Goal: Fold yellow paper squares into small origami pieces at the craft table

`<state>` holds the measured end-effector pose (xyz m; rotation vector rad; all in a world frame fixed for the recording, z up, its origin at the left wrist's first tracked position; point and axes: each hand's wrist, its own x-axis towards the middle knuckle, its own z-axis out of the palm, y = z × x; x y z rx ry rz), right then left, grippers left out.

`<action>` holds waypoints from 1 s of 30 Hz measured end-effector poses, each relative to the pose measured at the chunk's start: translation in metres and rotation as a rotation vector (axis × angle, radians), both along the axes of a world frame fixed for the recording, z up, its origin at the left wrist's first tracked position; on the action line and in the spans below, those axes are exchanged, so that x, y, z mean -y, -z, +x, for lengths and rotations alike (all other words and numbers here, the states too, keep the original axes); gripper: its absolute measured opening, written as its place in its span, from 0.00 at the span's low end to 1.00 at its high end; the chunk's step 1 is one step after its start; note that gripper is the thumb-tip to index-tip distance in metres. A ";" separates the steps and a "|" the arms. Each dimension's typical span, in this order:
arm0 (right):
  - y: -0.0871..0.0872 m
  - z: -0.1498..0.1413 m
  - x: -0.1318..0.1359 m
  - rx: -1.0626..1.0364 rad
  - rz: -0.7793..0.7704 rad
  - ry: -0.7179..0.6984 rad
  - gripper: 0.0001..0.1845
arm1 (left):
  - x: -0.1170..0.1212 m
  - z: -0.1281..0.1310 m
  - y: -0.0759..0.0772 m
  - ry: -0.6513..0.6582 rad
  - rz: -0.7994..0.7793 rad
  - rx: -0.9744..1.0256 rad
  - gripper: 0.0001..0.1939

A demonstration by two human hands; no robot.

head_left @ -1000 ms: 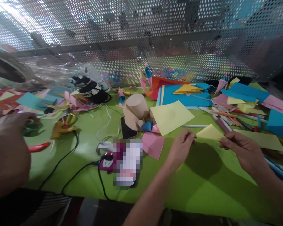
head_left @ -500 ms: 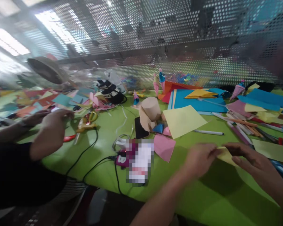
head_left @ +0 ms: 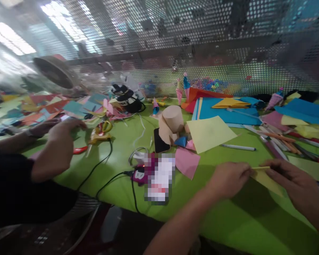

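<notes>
Fingers of the left hand [head_left: 230,179] and right hand [head_left: 299,184] are pinched on a small pale-yellow paper sheet [head_left: 264,179], apparently folded, held right of centre in the lower half of the frame. Little weight is to be expected; the paper is judged thin, pliant and easily creased, best gripped lightly by its edges. Beneath, a lime-green tabletop [head_left: 119,150] is backed by a grey perforated screen [head_left: 228,76]. A larger pale-yellow sheet [head_left: 212,134] is laid right of centre, with a slim white pen [head_left: 238,147] placed near it.
</notes>
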<state>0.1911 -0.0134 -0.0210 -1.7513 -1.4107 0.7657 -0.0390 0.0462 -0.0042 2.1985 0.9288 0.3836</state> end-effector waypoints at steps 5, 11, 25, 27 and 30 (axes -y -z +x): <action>-0.009 -0.011 0.000 -0.093 -0.048 -0.076 0.23 | 0.000 -0.002 -0.003 -0.005 -0.150 0.067 0.19; -0.015 -0.015 -0.001 -0.389 -0.125 -0.020 0.24 | -0.001 -0.005 -0.004 -0.110 -0.278 0.177 0.19; -0.013 -0.016 -0.008 -0.395 -0.119 -0.110 0.29 | -0.002 -0.007 0.000 -0.261 -0.450 0.378 0.20; -0.013 -0.017 -0.010 -0.385 -0.129 -0.119 0.30 | -0.002 -0.007 0.000 -0.289 -0.461 0.416 0.19; -0.011 -0.016 -0.011 -0.360 -0.143 -0.128 0.29 | -0.003 -0.006 0.001 -0.327 -0.554 0.505 0.16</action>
